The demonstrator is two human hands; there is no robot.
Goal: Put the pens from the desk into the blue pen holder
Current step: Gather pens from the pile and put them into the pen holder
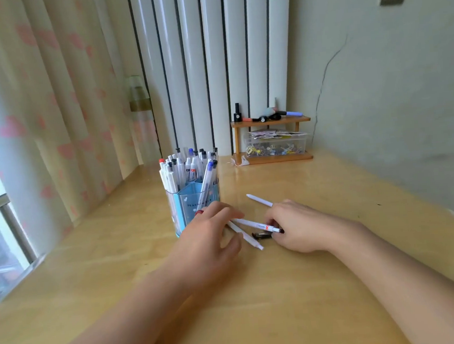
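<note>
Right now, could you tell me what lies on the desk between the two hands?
In the head view, between the left hand and right hand: an orange-banded white pen, a plain white pen and a small black object.
</note>
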